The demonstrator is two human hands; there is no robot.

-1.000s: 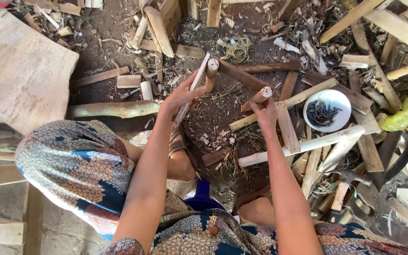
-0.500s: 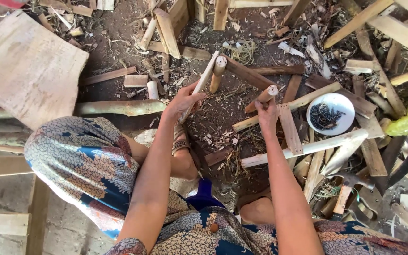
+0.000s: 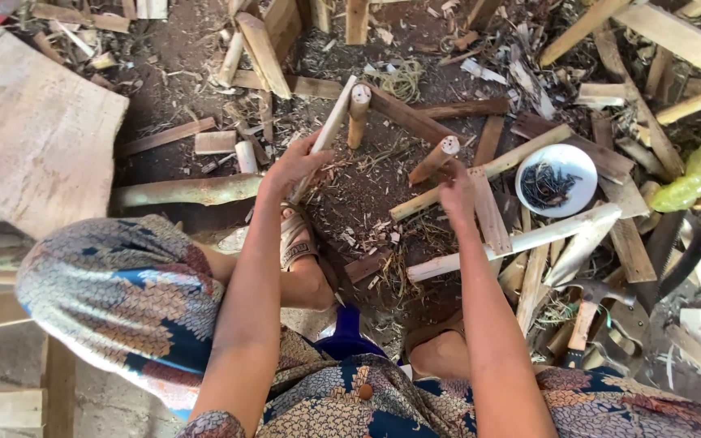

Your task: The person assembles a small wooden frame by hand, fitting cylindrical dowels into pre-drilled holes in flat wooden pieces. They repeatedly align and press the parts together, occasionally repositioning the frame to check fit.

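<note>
The left hand (image 3: 295, 166) is closed around a pale wooden stick (image 3: 330, 130) whose long axis runs up-right from the grip; the right hand (image 3: 456, 182) pinches a short round peg (image 3: 436, 158), also angled up-right.

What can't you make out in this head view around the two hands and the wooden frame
- Head view: left hand palm and fingers, folded around the pale stick; its grip unclear.
- Right hand: back only, fingertips hidden.
- White bowl: dark contents too small.
- Hammer head partly under slats.
</note>
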